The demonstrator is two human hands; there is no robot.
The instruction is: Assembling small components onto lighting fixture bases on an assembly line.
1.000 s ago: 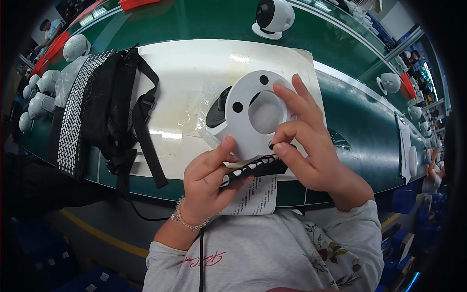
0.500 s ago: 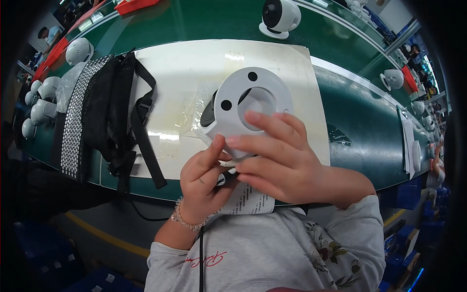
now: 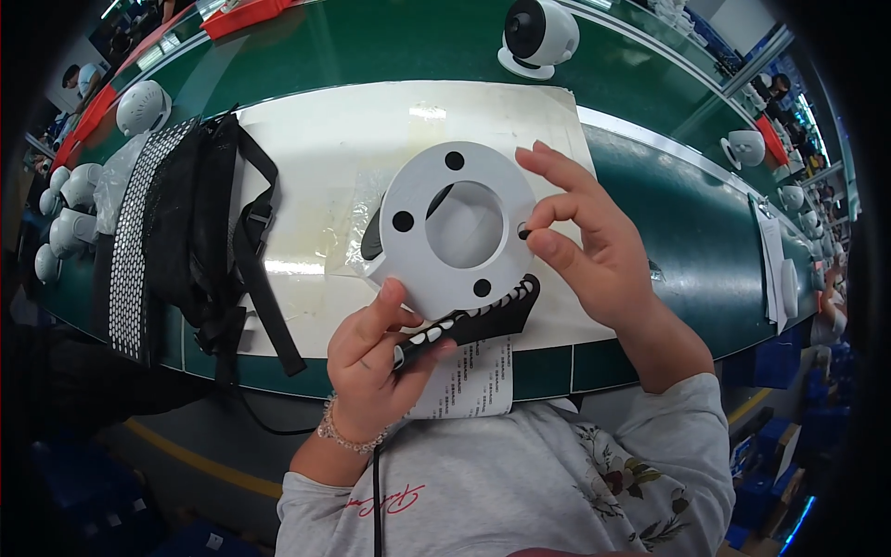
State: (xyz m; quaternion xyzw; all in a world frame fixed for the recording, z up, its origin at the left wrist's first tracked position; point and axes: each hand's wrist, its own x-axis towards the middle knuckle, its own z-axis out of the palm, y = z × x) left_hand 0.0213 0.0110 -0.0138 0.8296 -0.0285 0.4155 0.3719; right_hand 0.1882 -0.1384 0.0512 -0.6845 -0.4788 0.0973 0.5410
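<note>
My left hand (image 3: 367, 376) is closed on the lower left edge of a white plastic ring (image 3: 422, 271) with a large round opening. The same hand holds a curled black sheet (image 3: 497, 320) marked with rows of white round spots, just below the ring. Three black round pads sit on the ring's face. At its right side, my right hand (image 3: 594, 251) pinches a small black round pad (image 3: 523, 234) between thumb and forefinger, by a round recess; the fingertips partly hide it. Behind the ring, a dark rounded object (image 3: 371, 239) shows in part, beside clear plastic film.
A pale board (image 3: 306, 139) covers the green worktable. To the left lies a black strapped bag (image 3: 200, 213). Several white ball-shaped cameras stand about, one with a black face (image 3: 527, 30) at the back. A printed label sheet (image 3: 478, 385) hangs at the front edge.
My right hand has drawn back rightward from across the ring and now pinches at its right side. A third pad and the black sheet have come into sight. The ring has shifted slightly left.
</note>
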